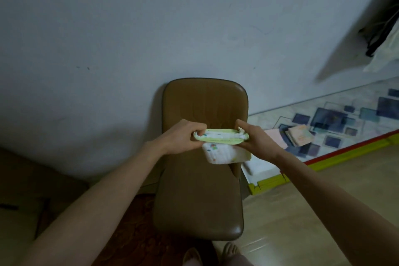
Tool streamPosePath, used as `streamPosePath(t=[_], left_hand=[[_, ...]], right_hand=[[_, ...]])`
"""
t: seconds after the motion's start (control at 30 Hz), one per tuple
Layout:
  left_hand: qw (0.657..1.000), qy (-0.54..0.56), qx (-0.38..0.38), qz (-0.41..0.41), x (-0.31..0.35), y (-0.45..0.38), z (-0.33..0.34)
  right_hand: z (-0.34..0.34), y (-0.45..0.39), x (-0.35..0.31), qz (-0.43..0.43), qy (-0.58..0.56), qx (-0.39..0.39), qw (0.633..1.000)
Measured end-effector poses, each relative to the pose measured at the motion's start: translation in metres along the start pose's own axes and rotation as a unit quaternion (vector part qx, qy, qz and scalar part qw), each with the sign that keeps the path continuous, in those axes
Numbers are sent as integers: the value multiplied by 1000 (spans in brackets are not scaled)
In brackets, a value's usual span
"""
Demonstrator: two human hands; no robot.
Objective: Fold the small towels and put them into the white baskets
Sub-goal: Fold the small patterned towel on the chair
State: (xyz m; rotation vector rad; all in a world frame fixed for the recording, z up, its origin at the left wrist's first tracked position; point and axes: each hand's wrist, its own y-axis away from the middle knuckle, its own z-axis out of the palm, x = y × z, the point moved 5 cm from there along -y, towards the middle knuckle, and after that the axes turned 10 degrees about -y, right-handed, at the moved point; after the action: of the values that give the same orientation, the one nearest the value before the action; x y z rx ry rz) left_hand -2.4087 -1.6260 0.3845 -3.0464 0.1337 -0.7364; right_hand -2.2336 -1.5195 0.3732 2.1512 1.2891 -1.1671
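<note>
1. Item in hand: one small towel [222, 143], white with coloured print and a green border. You hold it in the air in front of the brown chair [200, 190], its top edge stretched level between your hands and a doubled flap hanging below.
2. Progress: by the look of it, this towel is partly folded and not yet stowed. No white basket is in view, so you cannot tell how many are already put away.
3. Other stock: a few folded cloths [299, 135] lie on the patterned mat [356, 114] to the right, well apart from you.
4. Left hand [183, 136]: fingers curled, pinching the towel's left end.
5. Right hand [257, 138]: fingers curled, pinching the right end.
6. Remaining, as judged: finish the fold, then find a basket.
</note>
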Motion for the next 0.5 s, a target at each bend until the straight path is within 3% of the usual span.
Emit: streamPosePath(t=[0.1, 0.2, 0.27, 0.33, 0.5], left_hand=[[999, 5, 34, 10, 2, -3, -11], [982, 164, 89, -34, -4, -8, -19], [934, 323, 121, -89, -5, -11, -14], [884, 414, 147, -164, -3, -12, -2], [786, 496, 239, -283, -1, -22, 0]], right_hand=[[-8, -4, -4, -6, 2, 6, 1000], [-19, -10, -10, 7, -60, 56, 997], [-23, -14, -13, 48, -154, 77, 984], [-19, -18, -18, 104, -262, 83, 956], [-7, -23, -7, 261, -406, 166, 860]])
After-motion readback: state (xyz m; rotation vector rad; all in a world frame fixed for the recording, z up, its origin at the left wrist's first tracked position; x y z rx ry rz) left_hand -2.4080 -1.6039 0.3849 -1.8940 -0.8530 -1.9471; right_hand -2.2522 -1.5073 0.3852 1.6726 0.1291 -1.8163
